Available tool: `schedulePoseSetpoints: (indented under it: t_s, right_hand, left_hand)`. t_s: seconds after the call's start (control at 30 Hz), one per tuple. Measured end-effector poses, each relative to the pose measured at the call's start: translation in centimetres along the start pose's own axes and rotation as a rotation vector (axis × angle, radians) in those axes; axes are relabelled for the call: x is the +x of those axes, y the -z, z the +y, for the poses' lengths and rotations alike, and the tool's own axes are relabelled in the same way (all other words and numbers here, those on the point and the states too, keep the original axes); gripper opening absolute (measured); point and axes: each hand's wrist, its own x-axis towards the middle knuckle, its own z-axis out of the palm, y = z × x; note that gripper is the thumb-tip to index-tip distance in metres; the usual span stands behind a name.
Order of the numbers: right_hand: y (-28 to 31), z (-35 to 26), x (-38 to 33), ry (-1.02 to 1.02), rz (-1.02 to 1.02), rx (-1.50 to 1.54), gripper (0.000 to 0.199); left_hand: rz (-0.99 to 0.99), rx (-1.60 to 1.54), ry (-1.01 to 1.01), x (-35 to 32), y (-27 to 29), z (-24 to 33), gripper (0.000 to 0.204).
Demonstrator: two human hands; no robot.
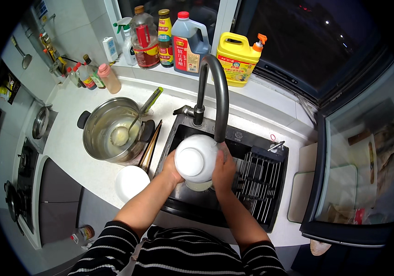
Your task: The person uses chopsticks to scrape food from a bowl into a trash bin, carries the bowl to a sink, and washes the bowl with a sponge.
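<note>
A white bowl [191,161] is turned bottom up over the black sink [174,201], its round foot facing me. My left hand [173,168] grips its left side. On the opposite side my right hand [224,169] closes round the rim, fingers partly hidden. Just above the bowl's right side ends the spout of a dark grey faucet [222,106]; whether water runs is not clear. Under the bowl, part of a pale round thing [199,186] shows in the sink.
Left of the sink stand a steel pot [109,110] with a ladle [135,126] inside, chopsticks [150,149] and another white bowl [132,183]. A metal rack [257,186] covers the sink's right part. Bottles and a yellow jug [237,60] line the sill. An open window [358,170] juts in at right.
</note>
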Motion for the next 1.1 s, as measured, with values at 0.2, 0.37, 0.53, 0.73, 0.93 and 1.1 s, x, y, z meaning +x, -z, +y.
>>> schedulePoseSetpoints:
  t_s: [0.2,0.37,0.53,0.73,0.93,1.1]
  right_hand:
    - [0.3,-0.6,-2.4,0.501,-0.260,-0.376,0.035]
    - [-0.2,3.2,1.0,0.404,-0.226,-0.149,0.040]
    - [1.8,2.2,1.9,-0.435,-0.507,0.712,0.053]
    - [1.7,5.0,0.4,-0.665,-0.429,1.159,0.051]
    - [1.5,4.8,0.4,-0.780,-0.362,1.240,0.052]
    - [2.0,5.9,0.0,-0.720,-0.248,1.020,0.044]
  left_hand:
    - [-0.007,-0.119,0.027,0.5,1.1,-2.3,0.038]
    - [0.079,-0.050,-0.019,0.5,1.8,-2.7,0.036]
    - [0.023,0.075,-0.067,-1.0,0.3,-0.9,0.034]
    - [-0.041,0.415,-0.209,-0.3,-1.6,0.1,0.043]
    - [-0.062,0.776,-0.525,-1.0,-0.9,-1.6,0.059]
    - [0.015,0.831,-0.077,-2.5,-3.3,0.7,0.061]
